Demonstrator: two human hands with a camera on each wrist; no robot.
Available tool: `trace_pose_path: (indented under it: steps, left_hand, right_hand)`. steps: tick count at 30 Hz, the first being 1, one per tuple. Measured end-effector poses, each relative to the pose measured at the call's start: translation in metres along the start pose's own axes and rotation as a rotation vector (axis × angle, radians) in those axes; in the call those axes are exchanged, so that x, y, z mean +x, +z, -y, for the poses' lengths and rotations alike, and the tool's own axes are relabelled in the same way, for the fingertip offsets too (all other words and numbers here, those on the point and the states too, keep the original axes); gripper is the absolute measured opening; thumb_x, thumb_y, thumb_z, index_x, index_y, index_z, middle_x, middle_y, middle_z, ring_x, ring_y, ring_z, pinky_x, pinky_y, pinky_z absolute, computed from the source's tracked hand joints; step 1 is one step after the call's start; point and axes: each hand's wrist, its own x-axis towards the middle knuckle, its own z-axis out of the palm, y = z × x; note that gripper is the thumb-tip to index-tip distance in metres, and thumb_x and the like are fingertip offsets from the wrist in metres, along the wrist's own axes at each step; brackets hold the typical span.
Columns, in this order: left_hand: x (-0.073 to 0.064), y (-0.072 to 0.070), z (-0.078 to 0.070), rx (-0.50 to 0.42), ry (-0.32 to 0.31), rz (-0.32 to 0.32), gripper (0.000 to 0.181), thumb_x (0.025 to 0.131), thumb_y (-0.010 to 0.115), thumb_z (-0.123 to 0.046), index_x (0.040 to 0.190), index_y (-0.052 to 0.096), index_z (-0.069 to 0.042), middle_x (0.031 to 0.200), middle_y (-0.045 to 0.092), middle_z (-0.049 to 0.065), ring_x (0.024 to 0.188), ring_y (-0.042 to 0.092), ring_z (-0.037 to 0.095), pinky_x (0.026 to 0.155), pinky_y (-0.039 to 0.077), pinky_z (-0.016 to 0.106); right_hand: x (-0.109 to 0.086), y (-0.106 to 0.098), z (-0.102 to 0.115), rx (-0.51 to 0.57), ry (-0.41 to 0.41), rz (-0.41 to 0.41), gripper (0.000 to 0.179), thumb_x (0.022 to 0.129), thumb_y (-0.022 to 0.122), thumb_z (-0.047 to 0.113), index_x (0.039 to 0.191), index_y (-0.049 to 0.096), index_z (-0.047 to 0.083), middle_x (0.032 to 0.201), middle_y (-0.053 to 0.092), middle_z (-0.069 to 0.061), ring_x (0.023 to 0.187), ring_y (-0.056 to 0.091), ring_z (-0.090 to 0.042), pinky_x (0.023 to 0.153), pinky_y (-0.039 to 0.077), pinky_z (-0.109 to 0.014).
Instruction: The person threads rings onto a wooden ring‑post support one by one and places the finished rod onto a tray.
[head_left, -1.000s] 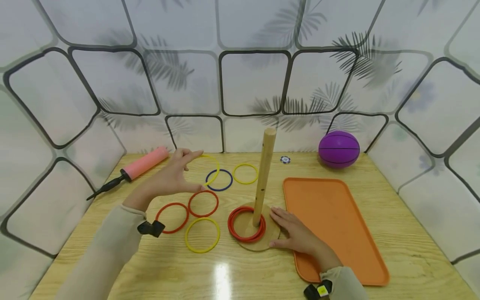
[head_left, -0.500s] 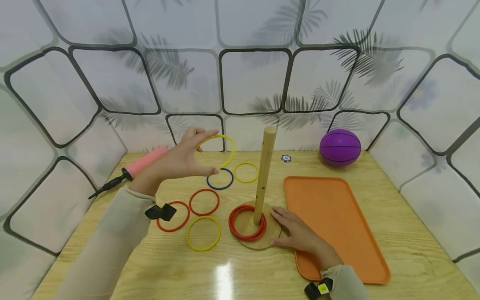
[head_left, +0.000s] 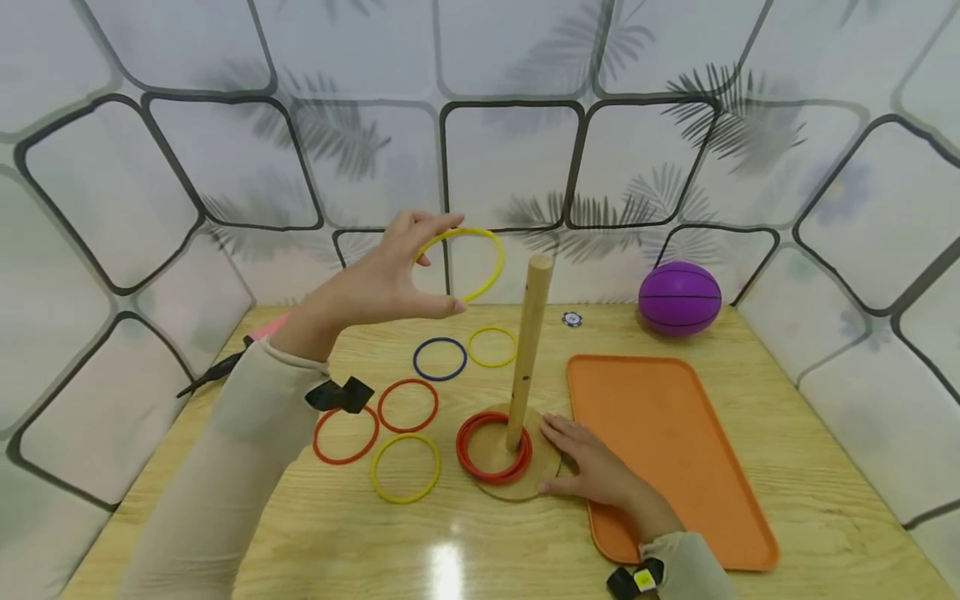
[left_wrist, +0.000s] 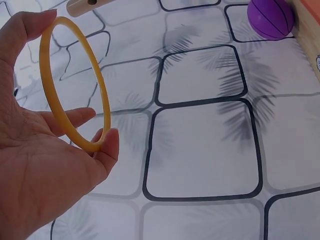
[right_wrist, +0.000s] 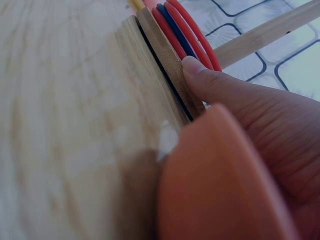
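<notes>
My left hand (head_left: 386,279) is raised left of the wooden peg (head_left: 530,342), pinching a yellow ring (head_left: 501,260) between thumb and fingers. The left wrist view shows that same yellow ring (left_wrist: 46,65) tilted against the fingertips. Several rings lie stacked round the peg's foot: red rings (head_left: 491,477), with a blue ring (right_wrist: 175,29) among them in the right wrist view. My right hand (head_left: 600,471) rests on the right side of the round wooden base (head_left: 550,458), fingers extended, its thumb (right_wrist: 195,67) touching the base's edge.
Left of the base lie a blue ring (head_left: 440,380), two red rings (head_left: 437,406), and two yellow rings (head_left: 405,502). An orange tray (head_left: 675,442) sits at right. Behind are a purple ball (head_left: 679,298), a chip (head_left: 572,319), and a pink-and-black hand pump (head_left: 217,371), partly hidden by the left arm.
My left hand has lifted the yellow ring up and to the right, from low over the table to near the height of the peg's top. The right hand stays in place.
</notes>
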Motion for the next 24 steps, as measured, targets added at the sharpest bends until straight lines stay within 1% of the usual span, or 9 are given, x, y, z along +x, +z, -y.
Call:
trace_pose_path:
  steps: [6,12,18,20,24]
  left_hand:
    - [0.007,-0.006,-0.016,0.006,0.053,-0.011,0.086,0.077,0.074,-0.025,0.149,0.028,-0.016,0.135,0.027,0.012,0.11,0.036,0.023,0.091,0.036,0.04]
    - [0.015,-0.005,-0.029,0.001,0.08,-0.003,0.086,0.077,0.075,-0.027,0.149,0.029,-0.018,0.136,0.027,0.009,0.109,0.036,0.019,0.091,0.037,0.036]
    - [0.022,0.001,-0.036,0.011,0.126,0.008,0.085,0.077,0.075,-0.027,0.148,0.03,-0.016,0.134,0.029,0.007,0.117,0.03,0.016,0.093,0.036,0.031]
    - [0.024,0.004,-0.038,0.008,0.145,0.022,0.086,0.077,0.075,-0.027,0.149,0.029,-0.015,0.132,0.029,0.008,0.117,0.029,0.017,0.093,0.036,0.031]
    - [0.025,0.014,-0.037,0.001,0.161,0.05,0.087,0.077,0.076,-0.028,0.149,0.029,-0.013,0.132,0.028,0.011,0.116,0.03,0.017,0.092,0.037,0.03]
  right_hand:
    - [-0.001,0.001,0.0,0.008,0.0,0.007,0.089,0.08,0.07,0.05,0.145,0.035,0.001,0.152,0.027,-0.017,0.139,0.021,-0.038,0.109,0.014,-0.056]
    - [-0.001,0.002,0.001,0.02,0.007,0.003,0.089,0.079,0.07,0.05,0.145,0.035,0.002,0.152,0.026,-0.016,0.14,0.02,-0.037,0.11,0.013,-0.055]
    - [0.0,0.0,0.003,0.022,0.004,-0.001,0.089,0.079,0.071,0.048,0.145,0.035,0.0,0.152,0.026,-0.017,0.139,0.021,-0.038,0.109,0.014,-0.056]
    - [0.0,0.0,0.003,0.02,0.003,-0.003,0.089,0.079,0.072,0.047,0.145,0.035,0.0,0.152,0.026,-0.017,0.139,0.021,-0.038,0.109,0.014,-0.056]
    - [0.0,0.0,0.003,0.024,-0.001,-0.002,0.089,0.079,0.072,0.046,0.145,0.035,0.0,0.152,0.026,-0.017,0.139,0.021,-0.037,0.109,0.014,-0.056]
